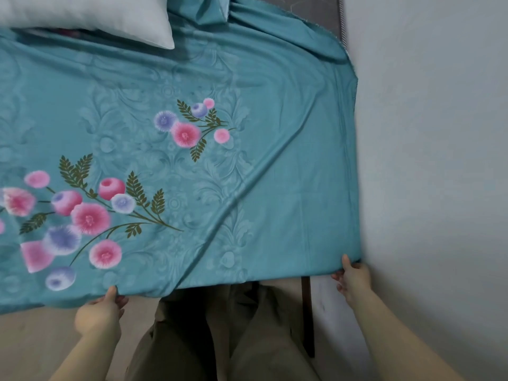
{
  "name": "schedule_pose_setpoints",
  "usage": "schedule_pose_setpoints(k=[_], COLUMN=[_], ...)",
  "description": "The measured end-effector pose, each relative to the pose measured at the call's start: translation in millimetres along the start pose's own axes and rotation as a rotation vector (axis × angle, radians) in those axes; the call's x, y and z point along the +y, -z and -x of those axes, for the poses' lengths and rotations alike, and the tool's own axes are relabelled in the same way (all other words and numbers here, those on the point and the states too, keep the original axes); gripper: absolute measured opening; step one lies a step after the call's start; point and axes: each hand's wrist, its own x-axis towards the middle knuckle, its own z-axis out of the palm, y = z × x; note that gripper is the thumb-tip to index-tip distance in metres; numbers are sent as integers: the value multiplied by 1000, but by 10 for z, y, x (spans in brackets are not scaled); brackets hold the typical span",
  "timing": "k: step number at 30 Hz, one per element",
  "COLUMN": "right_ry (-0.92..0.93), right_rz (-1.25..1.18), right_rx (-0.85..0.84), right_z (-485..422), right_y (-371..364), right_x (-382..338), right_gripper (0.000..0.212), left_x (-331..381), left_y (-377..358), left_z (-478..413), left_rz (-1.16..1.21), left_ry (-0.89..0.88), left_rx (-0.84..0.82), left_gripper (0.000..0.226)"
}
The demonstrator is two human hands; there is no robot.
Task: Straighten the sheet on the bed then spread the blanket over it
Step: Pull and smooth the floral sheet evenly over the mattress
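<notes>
**Bed viewed from above, at its near edge.** At the lower left, a beige floor [35, 350] is seen below the hanging cloth. At the upper left, a white pillow [110, 17] is laid on the teal sheet [288, 149], which is spread over the whole bed surface and hangs just past the near edge. A large spray of pink and violet flowers [82, 215] is printed on the left part of the sheet. A smaller spray [189, 127] is printed near the middle, over a faint scroll pattern in the same teal.

The near edge of the sheet is pinched by the left hand [100, 314], with the thumb on top and the fingers curled beneath the cloth. Between the two arms, brown trousers [220, 342] are seen close against the bed. A long diagonal crease [233, 206] is drawn across the sheet from beside the left hand up toward the right side.

Shallower folds are gathered at the upper right, where a strip of dark grey mattress [316, 6] is left uncovered. A dark bed leg [308, 312] is seen below the near right corner. That corner of the sheet is gripped by the right hand [353, 281], with the thumb laid on top and the fingers curled under the edge. The right side of the bed is set along a plain pale grey wall [439, 133].
</notes>
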Motion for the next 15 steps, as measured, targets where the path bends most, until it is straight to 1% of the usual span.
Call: schedule_pose_setpoints(k=[1,3,6,8,11,13,15], right_ry=[-17,-14,43,87,166,209,215], right_rz=[2,28,56,124,345,565,726], right_rx=[-12,17,94,142,230,284,307], right_z=[-20,-49,-53,-20,37,69,118], right_y=[5,27,47,60,125,184,207], right_x=[-18,-38,-14,12,45,42,6], right_gripper=[20,18,27,25,19,21,24], left_x=[16,28,-40,-114,-210,-283,-318], left_y=[7,27,80,121,145,128,104], left_z=[-3,-7,29,32,23,-2,-15], left_rz=[17,7,-21,-17,-25,-50,-78], left_ry=[5,-21,-74,-83,-71,-69,-67], left_rx=[-14,-18,-13,14,82,94,88], left_gripper=[38,35,24,19,16,17,18])
